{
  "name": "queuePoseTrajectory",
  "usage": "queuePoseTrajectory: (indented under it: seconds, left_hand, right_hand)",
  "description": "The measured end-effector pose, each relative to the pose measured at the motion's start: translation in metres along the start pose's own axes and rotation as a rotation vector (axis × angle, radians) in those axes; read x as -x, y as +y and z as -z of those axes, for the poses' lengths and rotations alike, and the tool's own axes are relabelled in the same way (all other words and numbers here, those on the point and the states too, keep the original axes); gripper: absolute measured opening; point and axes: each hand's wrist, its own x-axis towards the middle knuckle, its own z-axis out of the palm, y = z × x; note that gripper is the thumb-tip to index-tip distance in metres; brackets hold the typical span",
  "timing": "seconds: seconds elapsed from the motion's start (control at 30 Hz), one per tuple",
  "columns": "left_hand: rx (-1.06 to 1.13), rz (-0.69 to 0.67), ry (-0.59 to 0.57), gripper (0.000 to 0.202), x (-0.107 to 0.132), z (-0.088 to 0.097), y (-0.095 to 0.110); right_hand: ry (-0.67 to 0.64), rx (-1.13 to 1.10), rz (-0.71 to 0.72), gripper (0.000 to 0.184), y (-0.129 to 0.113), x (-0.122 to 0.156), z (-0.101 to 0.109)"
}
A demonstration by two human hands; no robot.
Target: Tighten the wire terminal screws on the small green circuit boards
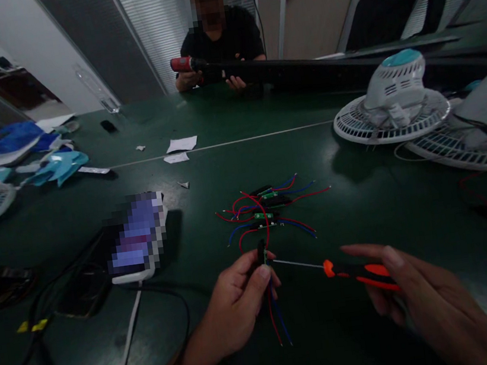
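The left hand (245, 302) has its grip closed in a pinch, thumb against fingertips, on a small wired board (262, 255) held roughly upright over the near part of the bench (306, 150). Red and blue wires (274, 319) trail from its lower end. The right hand's (412, 286) grip is loosely closed on the rear of a red and black screwdriver (358, 273), its thumb along the handle and its index finger stretched forward, clear of it. The slim shaft points at the board's side; whether the tip touches cannot be told.

The board should be very light and stiff, yet fragile where the wires join it. Its black edges seem the safest hold, 1 finger and thumb pinching lightly; the thin, floppy wires look poor to lift by, since a tug could strain the joints. The screwdriver probably handles as light and rigid, with its thick handle the natural hold and little risk of slipping. More wired boards (264, 215) lie just beyond.
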Motion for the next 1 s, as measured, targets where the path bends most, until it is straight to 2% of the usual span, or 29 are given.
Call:
queuePoseTrajectory:
  seconds: [0.07, 0.13, 0.23, 0.33, 0.47, 0.63, 0.73, 1.0]
  left_hand:
    - [-0.038, -0.016, -0.014, 0.033, 0.0, 0.0, 0.001]
    - [-0.056, -0.032, -0.019, 0.032, 0.0, 0.0, 0.003]
    - [-0.052, -0.034, -0.023, 0.031, 0.0, -0.001, 0.007]
    - [-0.067, -0.041, -0.031, 0.029, 0.0, -0.002, 0.008]
    - [-0.062, -0.05, -0.023, 0.029, -0.001, -0.002, 0.005]
    - [-0.02, -0.048, -0.007, 0.035, -0.002, -0.003, 0.004]
    - [0.001, -0.05, -0.011, 0.034, -0.003, -0.004, 0.003]
    - [0.024, -0.07, 0.013, 0.038, -0.005, -0.006, 0.002]
  right_hand:
    - [0.043, -0.001, -0.05, 0.056, 0.0, 0.0, -0.002]
    - [0.079, -0.035, -0.038, 0.048, 0.001, -0.001, -0.002]
    - [0.061, -0.098, 0.015, 0.043, 0.005, -0.004, 0.0]
    - [0.032, -0.124, -0.02, 0.043, 0.008, -0.008, 0.001]
    - [-0.006, -0.134, -0.056, 0.051, 0.008, -0.01, 0.0]
    - [-0.078, -0.044, -0.129, 0.066, 0.009, -0.012, -0.001]
    - [-0.086, -0.065, -0.11, 0.072, 0.015, -0.017, -0.001]
    - [-0.037, -0.105, -0.064, 0.07, 0.028, -0.022, -0.002]
